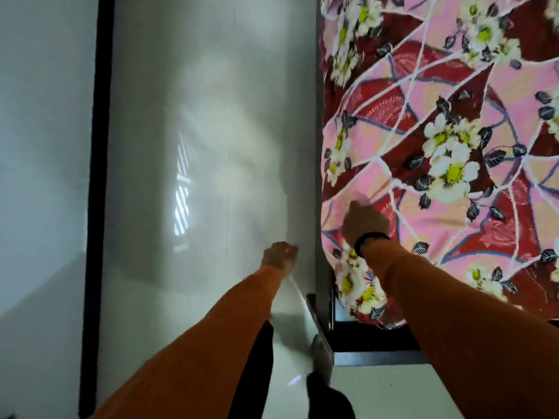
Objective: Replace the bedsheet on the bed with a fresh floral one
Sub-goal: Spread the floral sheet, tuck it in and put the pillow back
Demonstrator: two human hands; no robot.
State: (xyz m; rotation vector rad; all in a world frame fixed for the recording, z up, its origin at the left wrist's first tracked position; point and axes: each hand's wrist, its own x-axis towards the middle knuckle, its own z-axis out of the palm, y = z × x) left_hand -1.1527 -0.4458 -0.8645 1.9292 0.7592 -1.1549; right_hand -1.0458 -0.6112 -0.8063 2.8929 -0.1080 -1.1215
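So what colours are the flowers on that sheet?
White petals with yellow centres, on the pink and dark red floral sheet. The head view shows them best.
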